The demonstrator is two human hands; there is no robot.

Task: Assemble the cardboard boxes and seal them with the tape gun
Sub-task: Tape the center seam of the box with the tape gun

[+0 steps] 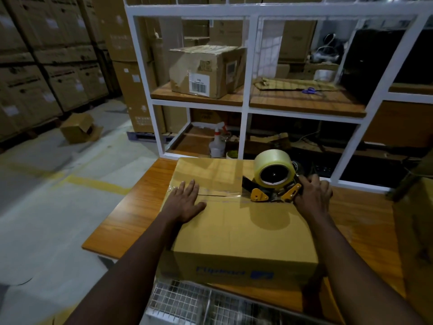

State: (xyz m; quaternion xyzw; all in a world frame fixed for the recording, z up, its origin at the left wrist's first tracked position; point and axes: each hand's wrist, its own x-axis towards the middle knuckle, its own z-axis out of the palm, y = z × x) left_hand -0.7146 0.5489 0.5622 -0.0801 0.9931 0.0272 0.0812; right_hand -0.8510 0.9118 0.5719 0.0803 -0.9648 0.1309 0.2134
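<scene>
A closed brown cardboard box (239, 228) with blue print on its front stands on the wooden table (131, 221). My left hand (185, 202) lies flat on the box top at its left end, fingers straight, over the centre seam. Clear tape (218, 193) runs along the seam from the left edge to the tape gun (271, 181). The gun, yellow and black with a large clear tape roll, sits on the seam near the right end. My right hand (311, 195) grips its handle, which the fingers hide.
A white-framed shelf unit (246, 106) rises behind the table with a worn box (206, 71), purple scissors (309, 90) and a spray bottle (218, 141). Stacked cartons (42, 62) fill the left. A small open box (79, 131) lies on the floor. A wire mesh basket (187, 303) sits below.
</scene>
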